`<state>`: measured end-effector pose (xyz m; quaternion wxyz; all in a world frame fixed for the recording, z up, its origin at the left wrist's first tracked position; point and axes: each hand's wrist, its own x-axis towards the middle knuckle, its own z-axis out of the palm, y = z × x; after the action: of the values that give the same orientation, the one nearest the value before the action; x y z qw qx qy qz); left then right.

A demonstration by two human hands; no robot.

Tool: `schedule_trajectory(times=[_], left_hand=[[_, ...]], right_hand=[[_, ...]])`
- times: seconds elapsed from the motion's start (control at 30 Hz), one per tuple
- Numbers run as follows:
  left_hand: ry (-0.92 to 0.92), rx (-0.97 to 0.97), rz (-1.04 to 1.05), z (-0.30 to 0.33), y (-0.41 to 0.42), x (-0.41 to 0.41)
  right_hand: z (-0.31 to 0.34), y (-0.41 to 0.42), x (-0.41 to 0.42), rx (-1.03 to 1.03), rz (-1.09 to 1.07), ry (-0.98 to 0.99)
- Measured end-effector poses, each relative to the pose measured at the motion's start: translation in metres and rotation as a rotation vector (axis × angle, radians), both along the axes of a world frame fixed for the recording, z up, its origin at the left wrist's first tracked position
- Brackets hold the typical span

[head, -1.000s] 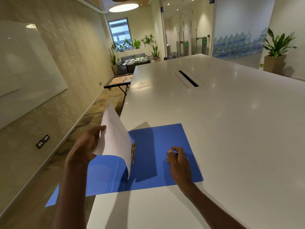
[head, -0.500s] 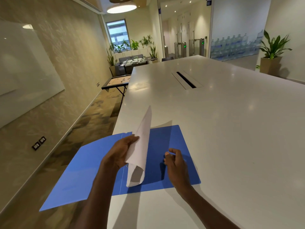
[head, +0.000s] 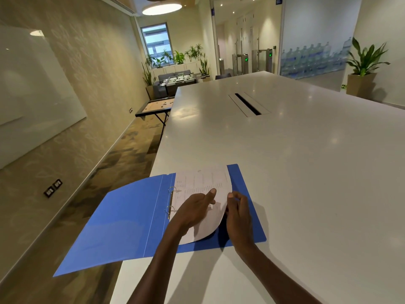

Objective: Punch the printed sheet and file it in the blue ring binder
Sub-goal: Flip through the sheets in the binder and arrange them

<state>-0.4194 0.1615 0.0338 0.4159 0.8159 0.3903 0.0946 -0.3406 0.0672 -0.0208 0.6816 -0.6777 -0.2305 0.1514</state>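
1. Closest in, lower middle of the frame: the left hand (head: 195, 210) lies on the printed sheet (head: 202, 189), fingers mostly straight and the index stretched toward the sheet's right edge. It looks like it's pressing the page flat, not gripping anything.
2. Right next to it, the right hand (head: 237, 212) pinches the sheet's right edge between thumb and curled fingers. That edge is lifted and bowed, probably so the page can be eased down without creasing.
3. The sheet sits on the right half of the blue ring binder (head: 129, 216), its left edge up against the rings (head: 172, 200). Can't tell whether the holes are properly threaded, though it looks close.
4. The binder lies open at the table's (head: 306, 172) left edge, so its left cover hangs out over the floor. Probably fine while both hands weigh it down.
5. Further up the table there's a cable slot (head: 248, 104).
6. Way back: a game table (head: 154, 106) upper left, a potted plant (head: 362, 71) upper right.
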Motion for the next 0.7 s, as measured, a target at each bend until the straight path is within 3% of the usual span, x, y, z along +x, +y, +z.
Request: schedule_trajectory(times=[0.1,0.23,0.4,0.5,0.7], left_hand=[[0.066,0.101,-0.027,-0.006,-0.003,-0.002],[0.083,0.084,-0.039,-0.016,-0.006,-0.006],[-0.008,0.043,-0.018,-0.008,-0.002,-0.016],[-0.152,0.058,0.139,-0.002,0.012,-0.036],[-0.296,0.136,0.604,-0.003,0.055,-0.098]], right_hand=[[0.005,-0.002,0.002,0.051,-0.035,0.031],[0.007,-0.008,0.008,0.031,-0.048,0.046],[-0.01,-0.017,0.014,-0.408,0.009,-0.373],[-0.014,-0.024,0.014,-0.649,0.111,-0.568],[-0.014,-0.029,0.01,-0.733,0.127,-0.728]])
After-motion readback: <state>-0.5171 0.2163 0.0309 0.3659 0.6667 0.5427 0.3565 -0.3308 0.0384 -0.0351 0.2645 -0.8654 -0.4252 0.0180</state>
